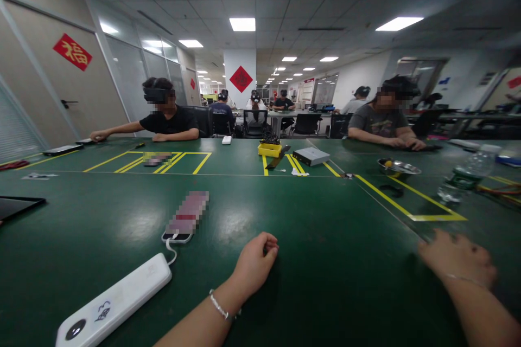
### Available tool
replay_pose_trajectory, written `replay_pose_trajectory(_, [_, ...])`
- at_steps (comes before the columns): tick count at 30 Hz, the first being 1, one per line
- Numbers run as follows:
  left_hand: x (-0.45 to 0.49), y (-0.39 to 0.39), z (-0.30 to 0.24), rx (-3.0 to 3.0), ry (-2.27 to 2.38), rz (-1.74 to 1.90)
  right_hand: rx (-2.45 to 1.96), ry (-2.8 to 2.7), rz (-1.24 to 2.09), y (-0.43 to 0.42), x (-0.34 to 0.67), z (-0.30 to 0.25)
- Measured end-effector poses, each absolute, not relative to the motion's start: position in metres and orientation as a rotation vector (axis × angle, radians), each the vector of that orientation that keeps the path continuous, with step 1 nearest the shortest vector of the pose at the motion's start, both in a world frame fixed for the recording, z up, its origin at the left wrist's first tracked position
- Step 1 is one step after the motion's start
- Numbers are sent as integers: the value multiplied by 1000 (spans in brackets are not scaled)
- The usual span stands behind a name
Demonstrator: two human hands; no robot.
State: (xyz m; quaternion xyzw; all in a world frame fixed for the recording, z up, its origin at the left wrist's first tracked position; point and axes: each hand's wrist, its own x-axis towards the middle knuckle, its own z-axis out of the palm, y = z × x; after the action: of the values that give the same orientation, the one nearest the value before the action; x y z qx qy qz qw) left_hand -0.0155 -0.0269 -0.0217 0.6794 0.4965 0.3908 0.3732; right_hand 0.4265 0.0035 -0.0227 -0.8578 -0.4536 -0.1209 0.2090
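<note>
My left hand (257,261) rests on the green table (325,260) near the front edge, fingers curled into a loose fist, a bracelet on the wrist; whether anything is inside it is hidden. My right hand (456,259) lies at the right, blurred by motion, knuckles up and fingers bent down onto the table. A white power bank (116,303) lies to the left of my left arm. Its cable runs to a phone (185,218) lying flat just beyond it.
Yellow tape marks boxes on the table. A yellow tray (269,149), a grey box (311,156), a metal bowl (398,167) and a water bottle (464,176) stand farther off. A dark tablet (18,205) lies at left. Two people sit across the table; others work behind.
</note>
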Motion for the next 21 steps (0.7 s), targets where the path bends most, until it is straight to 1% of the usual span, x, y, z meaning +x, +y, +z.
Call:
replay_pose_trajectory(2, [-16,-26,-22,1760,1286,1012,-2214,-1586,-420,10,373,-12])
replay_pose_trajectory(4, [-16,-26,-22,1796,1315,1024,-1942,-1887,-388,12,312,-7])
replay_pose_trajectory(8, [-17,-26,-23,1917,1367,1016,-1561,-2296,54,-5,205,-13])
replay_pose_trajectory(10, [-17,-27,-24,1992,1370,980,-1432,-2457,246,-16,175,-18])
replay_pose_trajectory(12, [-16,-27,-23,2047,1379,925,-1377,-2558,324,-20,165,-19])
replay_pose_trajectory(14, [-16,-28,-22,2071,1392,868,-1430,-2564,262,-15,176,-15])
replay_pose_trajectory(16, [-17,-28,-20,2076,1401,833,-1606,-2459,83,-4,207,-7])
replay_pose_trajectory(19, [-17,-30,-16,2079,1408,801,-2062,-2077,-223,9,280,7])
replay_pose_trajectory(21, [-17,-31,-14,2084,1415,785,-2394,-1705,-290,11,338,11])
